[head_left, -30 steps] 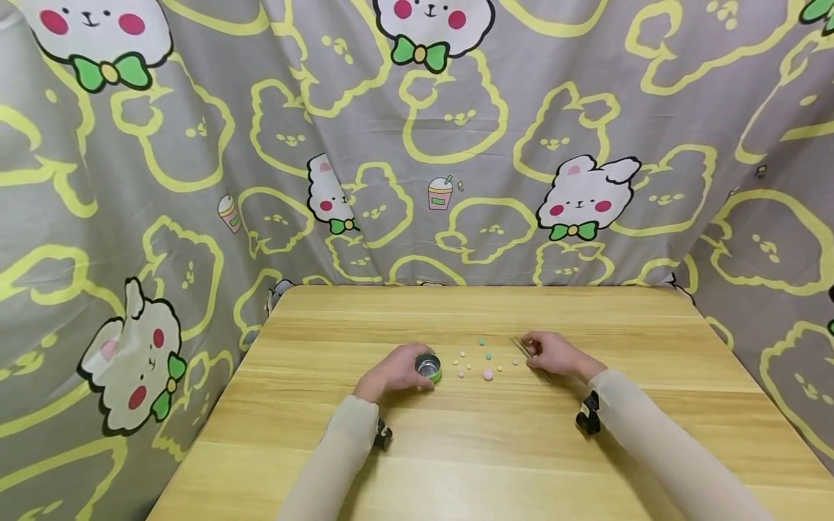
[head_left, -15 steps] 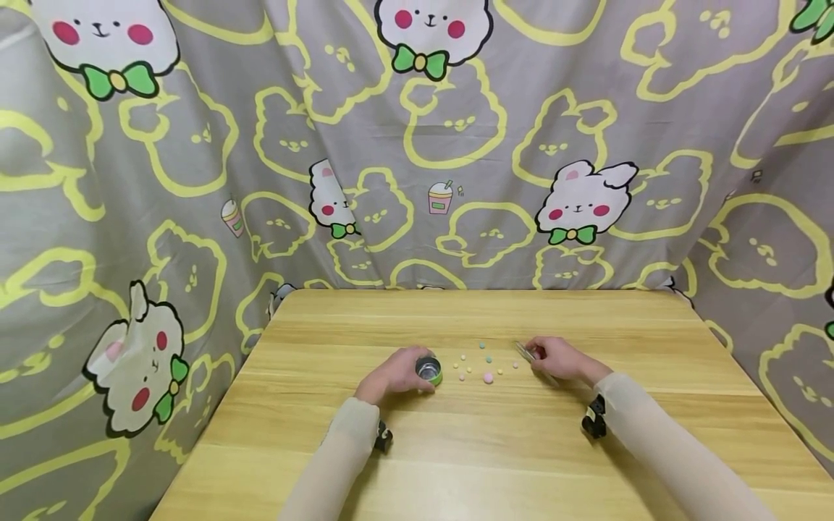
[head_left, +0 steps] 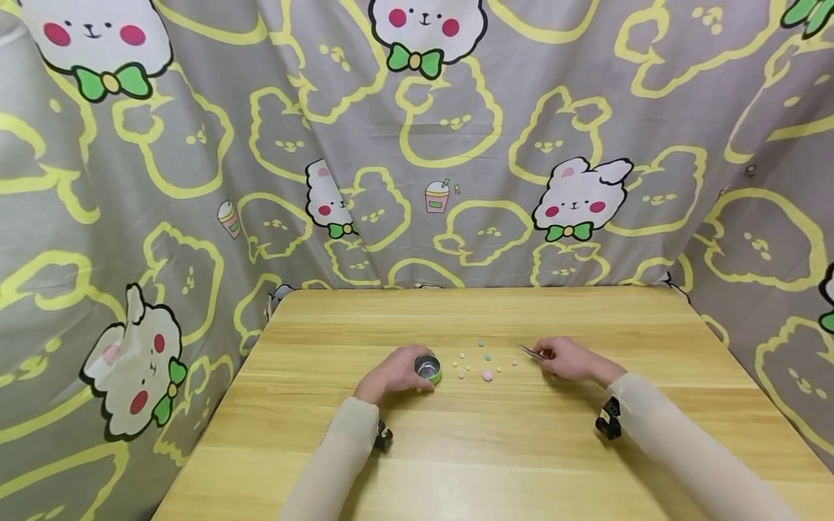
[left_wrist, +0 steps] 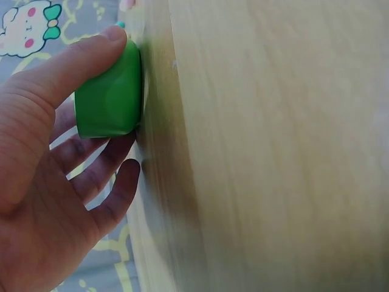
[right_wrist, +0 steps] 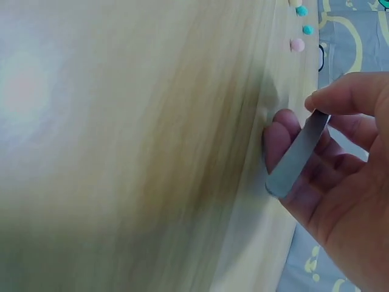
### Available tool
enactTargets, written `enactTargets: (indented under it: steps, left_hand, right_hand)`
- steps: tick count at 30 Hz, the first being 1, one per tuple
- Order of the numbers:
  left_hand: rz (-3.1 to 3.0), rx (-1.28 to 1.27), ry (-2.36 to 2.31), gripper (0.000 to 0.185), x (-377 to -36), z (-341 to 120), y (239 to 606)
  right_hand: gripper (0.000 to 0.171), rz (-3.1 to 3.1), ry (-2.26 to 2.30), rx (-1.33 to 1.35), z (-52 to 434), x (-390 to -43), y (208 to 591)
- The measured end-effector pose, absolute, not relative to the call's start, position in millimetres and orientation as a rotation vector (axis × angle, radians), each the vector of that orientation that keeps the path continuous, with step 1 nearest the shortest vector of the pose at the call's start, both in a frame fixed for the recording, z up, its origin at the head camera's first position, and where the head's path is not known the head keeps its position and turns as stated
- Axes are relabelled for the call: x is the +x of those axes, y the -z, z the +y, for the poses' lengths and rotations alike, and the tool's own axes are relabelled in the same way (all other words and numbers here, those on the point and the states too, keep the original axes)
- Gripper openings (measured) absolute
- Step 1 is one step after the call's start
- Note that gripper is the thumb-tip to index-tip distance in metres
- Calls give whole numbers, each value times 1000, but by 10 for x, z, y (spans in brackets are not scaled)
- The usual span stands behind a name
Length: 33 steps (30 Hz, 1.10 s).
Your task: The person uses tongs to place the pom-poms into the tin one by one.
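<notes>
My left hand holds a small round open tin, green outside and silvery inside, upright on the table. In the left wrist view, the thumb lies along the green tin wall and the fingers curl behind it. Metal tweezers are pinched in my right hand, their tips pointing left and away from me. Seen from the right wrist, the tweezers' broad end sits between thumb and fingers. Between the hands lie several small pastel balls, among them a larger pink ball and a teal ball.
Everything stands on a wood-grain table. A grey curtain with yellow outlines and white bear prints hangs behind the table and along both sides. A small black device is strapped at the right wrist.
My right hand has shifted slightly right, and the tweezers in it have turned to a flatter angle. The left hand and the tin stay put, and the balls lie as before.
</notes>
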<state>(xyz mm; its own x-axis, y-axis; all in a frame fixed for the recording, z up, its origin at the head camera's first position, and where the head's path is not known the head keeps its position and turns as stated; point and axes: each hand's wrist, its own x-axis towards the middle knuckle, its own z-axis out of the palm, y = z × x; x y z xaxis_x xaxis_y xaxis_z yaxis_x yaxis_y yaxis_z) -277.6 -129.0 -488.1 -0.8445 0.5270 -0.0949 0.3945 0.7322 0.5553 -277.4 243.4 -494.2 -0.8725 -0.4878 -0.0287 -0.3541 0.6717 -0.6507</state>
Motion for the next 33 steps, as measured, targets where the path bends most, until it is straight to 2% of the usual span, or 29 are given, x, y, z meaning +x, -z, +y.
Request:
enactTargets:
  steps: [6, 15, 33]
  left_hand:
    - [2693, 688, -803, 64, -2792, -1304, 4895]
    - [2704, 704, -761, 63, -2809, -1317, 4869]
    - [2688, 703, -778, 62, -2789, -1293, 4893]
  right_hand:
    - [27, 2680, 1005, -676, 2466, -2754, 4901]
    - [18, 2792, 919, -788, 2451, -2737, 4919]
    - [16, 2805, 827, -796, 2448, -2683, 4972]
